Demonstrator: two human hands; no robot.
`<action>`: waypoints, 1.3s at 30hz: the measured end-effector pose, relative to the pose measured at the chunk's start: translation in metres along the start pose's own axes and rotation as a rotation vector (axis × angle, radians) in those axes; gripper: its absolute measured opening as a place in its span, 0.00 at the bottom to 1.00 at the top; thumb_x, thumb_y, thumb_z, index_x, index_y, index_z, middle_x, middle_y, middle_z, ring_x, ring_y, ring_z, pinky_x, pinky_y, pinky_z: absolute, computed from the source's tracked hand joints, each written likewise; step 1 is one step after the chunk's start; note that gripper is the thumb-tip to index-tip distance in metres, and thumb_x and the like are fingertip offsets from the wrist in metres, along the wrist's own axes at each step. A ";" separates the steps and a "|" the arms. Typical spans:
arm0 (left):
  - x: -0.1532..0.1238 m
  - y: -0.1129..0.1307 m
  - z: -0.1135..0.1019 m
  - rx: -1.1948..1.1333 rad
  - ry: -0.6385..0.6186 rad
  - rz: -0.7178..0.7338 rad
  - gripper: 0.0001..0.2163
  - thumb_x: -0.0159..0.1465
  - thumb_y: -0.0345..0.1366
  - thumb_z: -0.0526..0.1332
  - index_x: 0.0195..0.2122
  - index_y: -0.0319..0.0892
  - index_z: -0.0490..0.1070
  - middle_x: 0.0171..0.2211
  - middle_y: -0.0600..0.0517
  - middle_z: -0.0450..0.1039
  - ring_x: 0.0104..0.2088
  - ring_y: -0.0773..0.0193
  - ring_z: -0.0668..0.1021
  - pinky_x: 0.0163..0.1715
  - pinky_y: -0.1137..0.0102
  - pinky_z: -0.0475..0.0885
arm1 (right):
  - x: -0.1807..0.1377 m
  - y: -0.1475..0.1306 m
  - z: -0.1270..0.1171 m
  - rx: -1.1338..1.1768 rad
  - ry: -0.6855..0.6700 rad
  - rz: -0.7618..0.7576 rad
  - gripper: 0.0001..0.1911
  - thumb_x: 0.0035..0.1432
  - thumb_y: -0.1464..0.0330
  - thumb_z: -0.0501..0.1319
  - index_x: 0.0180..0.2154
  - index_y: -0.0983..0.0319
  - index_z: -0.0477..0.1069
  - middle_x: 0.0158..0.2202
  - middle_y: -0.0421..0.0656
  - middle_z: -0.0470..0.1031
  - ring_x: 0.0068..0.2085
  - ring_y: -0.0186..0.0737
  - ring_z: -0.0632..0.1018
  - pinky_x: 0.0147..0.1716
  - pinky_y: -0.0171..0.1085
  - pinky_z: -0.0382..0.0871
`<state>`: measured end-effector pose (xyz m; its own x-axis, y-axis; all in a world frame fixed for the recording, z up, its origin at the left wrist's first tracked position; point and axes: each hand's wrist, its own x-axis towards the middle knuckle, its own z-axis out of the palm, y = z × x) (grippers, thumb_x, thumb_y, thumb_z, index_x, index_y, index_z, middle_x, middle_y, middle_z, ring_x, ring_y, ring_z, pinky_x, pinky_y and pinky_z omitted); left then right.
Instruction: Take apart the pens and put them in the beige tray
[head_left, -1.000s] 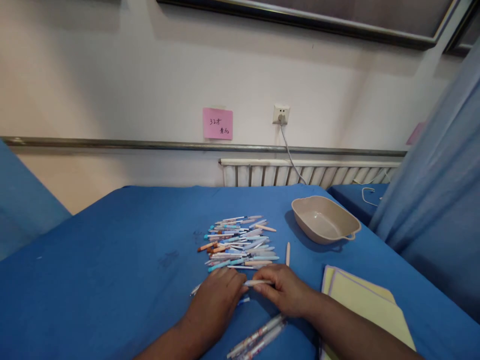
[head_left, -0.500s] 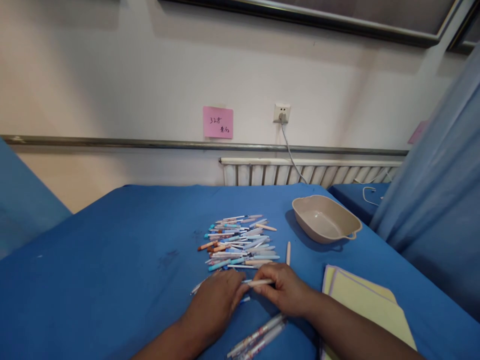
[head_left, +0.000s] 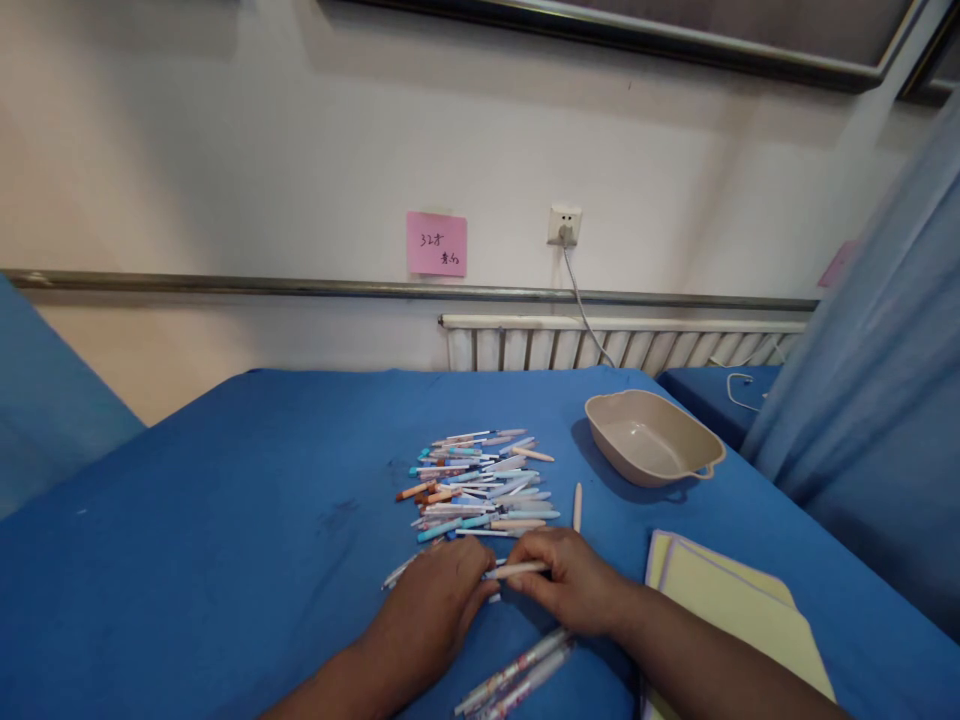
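Both of my hands rest on the blue cloth [head_left: 225,520] just in front of a heap of pens [head_left: 480,485]. My right hand [head_left: 574,580] pinches a pale pen [head_left: 516,570] that lies crosswise between the hands. My left hand [head_left: 439,600] has its fingers curled at the other end of that pen, with more pen tips poking out from under it at the left. A few pens [head_left: 517,675] lie bundled near my right wrist. One cream pen [head_left: 577,506] lies alone right of the heap.
A beige tray with handles [head_left: 652,440] stands at the right rear. Yellow folded cloths [head_left: 739,615] lie at the right front. A blue curtain [head_left: 877,400] hangs on the right. Behind are a radiator [head_left: 622,345], a wall socket [head_left: 564,226] with cable and a pink note [head_left: 436,244].
Almost nothing moved. The hands and the pale pen between them shifted slightly, staying in the same spot by the heap.
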<state>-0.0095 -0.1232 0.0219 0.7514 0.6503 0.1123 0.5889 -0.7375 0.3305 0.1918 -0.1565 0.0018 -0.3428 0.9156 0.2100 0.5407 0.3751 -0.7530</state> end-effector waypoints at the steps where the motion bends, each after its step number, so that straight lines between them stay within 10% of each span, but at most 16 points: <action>1: 0.000 -0.001 0.000 0.023 -0.023 -0.010 0.13 0.67 0.40 0.46 0.34 0.43 0.67 0.32 0.51 0.72 0.32 0.61 0.72 0.32 0.70 0.64 | 0.000 0.000 0.000 -0.005 -0.002 -0.007 0.05 0.55 0.68 0.57 0.32 0.60 0.72 0.28 0.38 0.74 0.30 0.33 0.73 0.31 0.30 0.62; 9: 0.001 -0.005 -0.005 -0.035 -0.007 -0.046 0.12 0.64 0.44 0.52 0.46 0.46 0.65 0.38 0.50 0.73 0.37 0.60 0.73 0.35 0.70 0.64 | 0.000 0.002 0.000 0.006 0.028 -0.009 0.05 0.55 0.69 0.58 0.33 0.60 0.72 0.29 0.38 0.74 0.30 0.33 0.73 0.30 0.30 0.62; 17: 0.003 -0.010 -0.016 0.064 -0.086 -0.072 0.14 0.68 0.38 0.44 0.32 0.43 0.67 0.32 0.51 0.71 0.32 0.62 0.72 0.31 0.71 0.63 | 0.000 0.017 -0.019 -0.128 0.013 -0.035 0.05 0.56 0.69 0.58 0.33 0.59 0.73 0.31 0.39 0.76 0.35 0.36 0.73 0.36 0.32 0.61; 39: 0.005 -0.008 0.002 0.097 -0.060 -0.035 0.12 0.67 0.38 0.46 0.35 0.44 0.68 0.34 0.51 0.69 0.35 0.62 0.72 0.34 0.71 0.66 | 0.002 0.019 -0.010 -0.144 0.078 -0.045 0.03 0.56 0.70 0.58 0.34 0.59 0.70 0.32 0.39 0.73 0.36 0.36 0.71 0.36 0.33 0.60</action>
<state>-0.0096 -0.1145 0.0182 0.7447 0.6658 0.0451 0.6387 -0.7307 0.2410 0.2084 -0.1460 -0.0056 -0.3117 0.9039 0.2930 0.6328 0.4275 -0.6456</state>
